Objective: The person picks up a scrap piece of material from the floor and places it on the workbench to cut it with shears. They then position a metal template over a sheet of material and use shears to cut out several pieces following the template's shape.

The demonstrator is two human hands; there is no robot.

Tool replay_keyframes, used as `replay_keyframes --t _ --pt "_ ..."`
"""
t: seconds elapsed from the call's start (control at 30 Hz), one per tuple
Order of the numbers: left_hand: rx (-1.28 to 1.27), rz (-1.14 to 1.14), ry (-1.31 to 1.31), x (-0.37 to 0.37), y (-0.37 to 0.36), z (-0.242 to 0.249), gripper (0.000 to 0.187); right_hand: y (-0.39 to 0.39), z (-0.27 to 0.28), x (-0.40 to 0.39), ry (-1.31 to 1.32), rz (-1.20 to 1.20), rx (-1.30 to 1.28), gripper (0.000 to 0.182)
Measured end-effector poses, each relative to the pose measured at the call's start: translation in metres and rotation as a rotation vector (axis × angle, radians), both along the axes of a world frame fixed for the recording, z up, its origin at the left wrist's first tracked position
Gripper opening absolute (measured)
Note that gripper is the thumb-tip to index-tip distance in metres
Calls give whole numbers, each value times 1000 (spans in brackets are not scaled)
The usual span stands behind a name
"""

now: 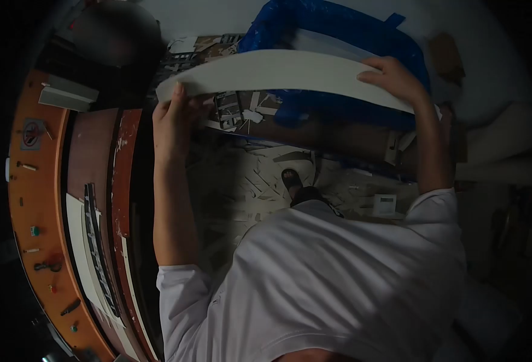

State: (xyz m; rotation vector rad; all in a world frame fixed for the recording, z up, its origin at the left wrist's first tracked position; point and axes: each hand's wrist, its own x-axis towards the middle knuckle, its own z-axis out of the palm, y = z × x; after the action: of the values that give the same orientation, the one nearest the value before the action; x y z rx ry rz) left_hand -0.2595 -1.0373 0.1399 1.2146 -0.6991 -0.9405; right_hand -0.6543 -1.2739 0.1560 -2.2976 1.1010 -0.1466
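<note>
A long, pale, flat strip of sheet material [272, 69] is held up in front of me, looking curved in this wide view. At its left end my left hand [175, 114] is closed, with the thumb on the near face and the fingers partly hidden behind. My right hand [392, 78] grips the upper edge toward the other end, also closed around it. Behind the strip stands a bin or frame covered with blue plastic [314, 15], with whitish sheet showing inside it.
An orange machine panel [37, 199] with knobs and switches runs along the left, beside a reddish-brown bench edge [124, 181]. A dark slotted strip [97, 253] lies there on pale sheet. Scraps [260, 181] litter the floor around my foot [291, 178]. A brown roll [501, 145] is at right.
</note>
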Motion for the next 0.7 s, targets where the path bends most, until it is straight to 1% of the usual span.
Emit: replay_keyframes --t 0.07,0.13,0.17,0.2,0.23,0.27,0.3,0.33,0.37,0.4,0.43,0.47,0.5,0.53,0.57,0.6,0.63,0.67,0.7 --pt "-13 -59 -3 -6 -70 4 49 -49 -2 -23 -42 -50 -80 50" --pt "2 -130 -40 -9 -131 -4 49 -91 -14 -39 -81 -93 -29 53" --pt "-3 -152 -5 -11 -158 -15 49 -110 -21 -45 -102 -113 -4 54" --pt "-10 -174 29 -14 -181 -35 49 -126 -35 -52 -49 -97 49 60" --pt "-16 -195 63 -15 -195 -56 49 -143 -61 -59 17 -97 71 60" --pt "73 -200 48 -16 -198 -80 50 -154 -98 -69 84 -97 95 59" --pt "208 -101 -101 -21 -194 -99 50 -159 -133 -78 151 -95 116 58" --pt "341 -2 -252 -27 -182 -118 51 -152 -164 -85 313 -138 33 60" --pt "394 -22 -344 -24 -160 -139 54 -137 -192 -93 476 -177 -48 63" --pt "442 -39 -436 -15 -134 -161 59 -132 -219 -104 417 -273 -38 64" --pt "486 -6 -401 -7 -99 -190 59 -130 -238 -113 356 -366 -31 65" --pt "441 -6 -370 15 -56 -249 58 -118 -247 -119 260 -438 -82 63" --pt "474 41 -662 16 -6 -270 46 -101 -251 -123 161 -507 -135 61" --pt "636 -18 -701 14 45 -274 46 -79 -250 -120 41 -564 -202 55" --pt "799 -36 -753 16 101 -293 47 -56 -246 -114 -83 -614 -268 49" --pt "935 -70 -698 20 163 -323 49 -35 -244 -104 -157 -650 -343 44" --pt "1098 -57 -670 16 228 -351 49 -14 -241 -92 -237 -675 -413 38" --pt "1323 -105 -537 13 291 -378 50 7 -237 -75 -239 -660 -465 36" --pt "1393 -111 -574 -8 341 -380 49 25 -233 -56 -251 -630 -514 33"
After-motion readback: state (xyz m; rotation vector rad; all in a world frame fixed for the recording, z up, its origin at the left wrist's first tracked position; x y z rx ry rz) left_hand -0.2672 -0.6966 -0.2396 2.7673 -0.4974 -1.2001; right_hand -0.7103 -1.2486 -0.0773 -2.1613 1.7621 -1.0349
